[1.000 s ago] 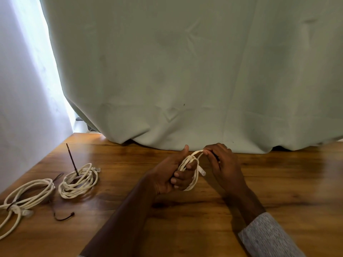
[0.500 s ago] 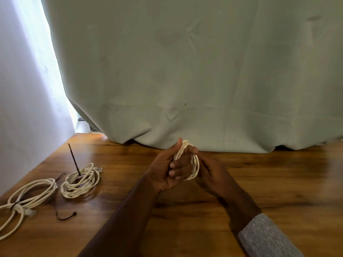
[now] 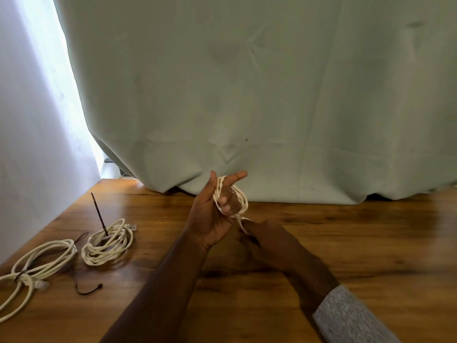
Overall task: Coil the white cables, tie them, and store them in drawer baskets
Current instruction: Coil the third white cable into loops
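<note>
A small white cable coil is wound around the fingers of my left hand, held upright above the wooden table. Its index finger points up and right. Just below and to the right, my right hand pinches the cable's loose end that hangs from the coil. Two more white cable coils lie at the left: a tighter one with a dark tie sticking up out of it, and a looser one by the table's left edge.
A pale green curtain hangs down to the table's back edge. A white wall stands at the left. A loose dark tie lies on the table in front of the two coils.
My left hand rose and its index finger straightened. My right hand came off the top of the coil and dropped below it, now pulling the loose end downward.
</note>
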The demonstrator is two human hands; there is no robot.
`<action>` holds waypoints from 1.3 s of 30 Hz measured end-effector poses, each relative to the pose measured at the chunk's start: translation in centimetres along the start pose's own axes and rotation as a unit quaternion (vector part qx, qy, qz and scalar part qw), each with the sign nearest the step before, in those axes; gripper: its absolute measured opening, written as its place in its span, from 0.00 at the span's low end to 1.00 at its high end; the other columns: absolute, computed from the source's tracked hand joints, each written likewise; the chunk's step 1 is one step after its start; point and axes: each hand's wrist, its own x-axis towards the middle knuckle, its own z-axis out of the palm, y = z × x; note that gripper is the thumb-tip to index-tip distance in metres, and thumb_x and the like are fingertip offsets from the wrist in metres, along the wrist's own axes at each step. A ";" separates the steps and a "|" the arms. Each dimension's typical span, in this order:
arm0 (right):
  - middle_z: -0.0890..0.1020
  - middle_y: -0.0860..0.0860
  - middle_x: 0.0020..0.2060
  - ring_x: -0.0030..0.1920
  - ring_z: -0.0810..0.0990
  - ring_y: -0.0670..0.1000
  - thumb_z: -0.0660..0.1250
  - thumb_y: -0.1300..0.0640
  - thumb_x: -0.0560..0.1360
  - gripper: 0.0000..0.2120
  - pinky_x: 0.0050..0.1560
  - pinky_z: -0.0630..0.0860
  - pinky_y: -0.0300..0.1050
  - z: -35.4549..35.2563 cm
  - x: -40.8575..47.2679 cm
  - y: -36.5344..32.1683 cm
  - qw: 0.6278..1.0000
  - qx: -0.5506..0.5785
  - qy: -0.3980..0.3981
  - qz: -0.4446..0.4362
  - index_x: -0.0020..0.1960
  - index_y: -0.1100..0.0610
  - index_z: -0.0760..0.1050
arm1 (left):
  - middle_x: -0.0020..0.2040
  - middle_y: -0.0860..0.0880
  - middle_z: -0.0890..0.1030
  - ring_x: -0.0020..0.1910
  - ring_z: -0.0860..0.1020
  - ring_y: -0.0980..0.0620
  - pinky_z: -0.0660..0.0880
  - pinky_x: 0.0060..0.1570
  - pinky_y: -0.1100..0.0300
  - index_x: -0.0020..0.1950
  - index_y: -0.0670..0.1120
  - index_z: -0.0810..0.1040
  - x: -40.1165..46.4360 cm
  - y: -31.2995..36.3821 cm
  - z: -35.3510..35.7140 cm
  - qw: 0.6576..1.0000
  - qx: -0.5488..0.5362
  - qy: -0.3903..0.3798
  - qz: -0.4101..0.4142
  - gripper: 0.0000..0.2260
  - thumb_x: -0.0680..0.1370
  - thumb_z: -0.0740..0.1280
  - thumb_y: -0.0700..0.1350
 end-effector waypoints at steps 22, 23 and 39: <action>0.80 0.46 0.32 0.29 0.72 0.43 0.62 0.45 0.80 0.11 0.30 0.64 0.39 -1.4 -0.3 -1.2 0.998 0.004 0.050 -0.038 0.47 0.49 0.80 | 0.27 0.52 0.72 0.25 0.73 0.57 0.71 0.28 0.66 0.59 0.35 0.73 1.4 1.7 -2.9 0.970 -0.017 0.206 0.126 0.22 0.84 0.57 0.55; 0.80 0.46 0.31 0.29 0.72 0.44 0.62 0.46 0.79 0.11 0.30 0.64 0.39 -1.3 -0.3 -1.5 0.998 0.000 0.048 -0.048 0.47 0.49 0.80 | 0.27 0.51 0.73 0.26 0.73 0.57 0.71 0.28 0.65 0.58 0.35 0.73 1.4 1.6 -2.9 0.970 -0.015 0.208 0.127 0.22 0.84 0.57 0.55; 0.80 0.46 0.32 0.33 0.74 0.46 0.66 0.49 0.73 0.08 0.42 0.68 0.39 -2.0 -0.8 -2.0 0.989 0.025 0.118 -0.090 0.40 0.52 0.79 | 0.26 0.41 0.78 0.25 0.78 0.48 0.78 0.45 0.55 0.41 0.38 0.78 1.1 -2.7 -2.7 0.801 0.531 0.163 0.224 0.17 0.84 0.61 0.46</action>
